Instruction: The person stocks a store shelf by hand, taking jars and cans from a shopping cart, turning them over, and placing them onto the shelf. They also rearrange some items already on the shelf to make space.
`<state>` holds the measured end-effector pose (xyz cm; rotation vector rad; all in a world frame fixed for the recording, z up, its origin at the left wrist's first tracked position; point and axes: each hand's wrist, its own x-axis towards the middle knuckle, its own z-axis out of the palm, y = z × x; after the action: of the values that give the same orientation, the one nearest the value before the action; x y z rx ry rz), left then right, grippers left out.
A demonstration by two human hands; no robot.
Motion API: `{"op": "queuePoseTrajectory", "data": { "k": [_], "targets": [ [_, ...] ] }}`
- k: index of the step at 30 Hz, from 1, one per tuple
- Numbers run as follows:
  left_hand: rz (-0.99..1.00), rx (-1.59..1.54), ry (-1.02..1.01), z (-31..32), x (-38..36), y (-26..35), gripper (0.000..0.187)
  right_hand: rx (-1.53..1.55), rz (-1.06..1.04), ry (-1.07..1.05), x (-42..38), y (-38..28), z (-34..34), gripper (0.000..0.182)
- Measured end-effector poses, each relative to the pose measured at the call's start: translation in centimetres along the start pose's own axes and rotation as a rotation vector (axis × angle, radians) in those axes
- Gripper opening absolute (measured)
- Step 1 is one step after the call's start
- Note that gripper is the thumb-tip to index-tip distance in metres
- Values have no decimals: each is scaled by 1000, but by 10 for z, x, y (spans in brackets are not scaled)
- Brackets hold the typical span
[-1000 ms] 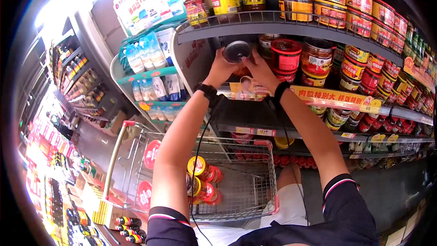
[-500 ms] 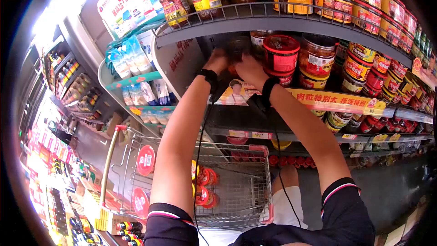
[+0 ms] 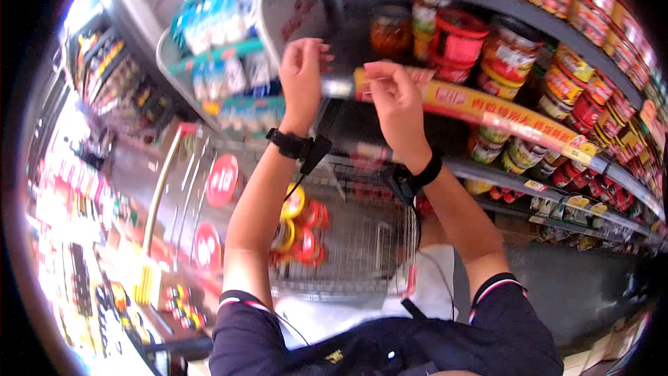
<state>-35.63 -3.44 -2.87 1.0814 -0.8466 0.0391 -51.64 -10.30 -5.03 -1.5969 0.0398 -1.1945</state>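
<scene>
My left hand (image 3: 302,83) is raised in front of the shelf's left end, its fingers loosely bent and apart, with nothing in it. My right hand (image 3: 398,101), also holding nothing, hovers before the shelf's label strip (image 3: 487,108) with its fingers parted and slightly curled. Behind the hands, a dark reddish-brown jar (image 3: 390,31) stands upright on the shelf. To its right are a red tub (image 3: 457,42) stacked on another and a large jar with a dark lid (image 3: 511,45). Motion blurs the view somewhat.
Below my arms stands a wire shopping cart (image 3: 348,251) holding several red and yellow-lidded jars (image 3: 306,237). White-and-blue bags (image 3: 216,24) fill a side rack at left. More stacked jars (image 3: 567,80) line the shelf to the right. Thin cables hang from both wristbands.
Both hands have come back out of the shelf toward me and moved apart. The dark jar they were around now stands on the shelf. The view has shifted and tilted.
</scene>
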Motion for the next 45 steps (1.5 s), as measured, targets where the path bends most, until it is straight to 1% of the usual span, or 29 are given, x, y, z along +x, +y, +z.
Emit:
{"op": "queuePoseTrajectory", "data": {
  "k": [1,2,3,4,6,7,8,10,12,13,14,16,17,18,19,20,23,24,27,30,32,33,34,37,38,39,40,42,45],
  "targets": [
    [58,3,70,-26,-27,2,19,192,101,31,-22,14,13,21],
    [124,15,139,-54,-51,7,19,237,167,34,-43,16,26,19],
    [119,63,213,-75,-75,15,17,231,245,2,-63,23,41,18],
    [62,110,268,-101,-96,15,17,223,320,-30,-85,35,58,17],
    [-36,179,359,-149,-133,-3,18,77,329,-158,-127,76,91,17],
    [-118,141,341,-170,-146,-13,15,18,273,-210,-147,95,106,15],
    [-209,240,350,-190,-158,-29,16,40,334,-264,-166,118,118,17],
    [-379,596,225,-250,-181,-102,19,-35,422,-403,-194,151,132,21],
    [-604,585,-3,-253,-186,-96,27,7,621,-504,-211,155,137,24],
    [-865,496,-22,-251,-183,-82,34,28,727,-555,-221,151,139,25],
    [-956,448,-63,-258,-182,-83,43,2,741,-629,-222,150,137,26],
    [-831,657,-166,-253,-181,-71,50,-52,766,-776,-208,119,130,27],
    [-815,730,-237,-254,-175,-61,53,-17,704,-791,-207,135,131,28],
    [-807,799,-309,-254,-172,-45,56,-3,748,-836,-201,157,132,28],
    [-796,869,-383,-259,-171,-38,59,103,788,-799,-190,138,133,28],
    [-866,909,-332,-271,-172,-44,64,211,820,-760,-175,118,132,28],
    [-853,977,-371,-317,-188,-82,67,367,926,-706,-139,43,130,26],
    [-900,1049,-328,-300,-194,-47,72,452,930,-697,-131,17,130,26],
    [-921,1112,-282,-308,-210,-50,81,561,880,-879,-118,-36,131,27],
    [-883,1258,-255,-319,-220,-65,82,509,895,-900,-127,-15,148,27],
    [-861,1267,-235,-314,-220,-52,81,437,881,-830,-159,50,163,29],
    [-857,1239,-253,-315,-219,-50,79,330,804,-849,-179,90,167,31],
    [-844,1215,-278,-317,-218,-48,77,244,816,-934,-200,126,165,37],
    [-829,1212,-214,-303,-220,-26,80,196,952,-1022,-230,125,154,72],
    [-810,1229,-200,-301,-221,-24,81,329,1003,-1151,-228,118,150,78],
    [-870,1270,-246,-297,-219,-20,84,269,1049,-1128,-236,118,149,84],
    [-940,1312,-291,-294,-218,-18,86,301,924,-1167,-240,122,150,90],
    [-994,1292,-309,-292,-219,-18,87,188,780,-1119,-249,126,151,90],
    [-1047,1252,-338,-291,-215,-20,89,355,728,-974,-261,125,151,90]
  ]
}}
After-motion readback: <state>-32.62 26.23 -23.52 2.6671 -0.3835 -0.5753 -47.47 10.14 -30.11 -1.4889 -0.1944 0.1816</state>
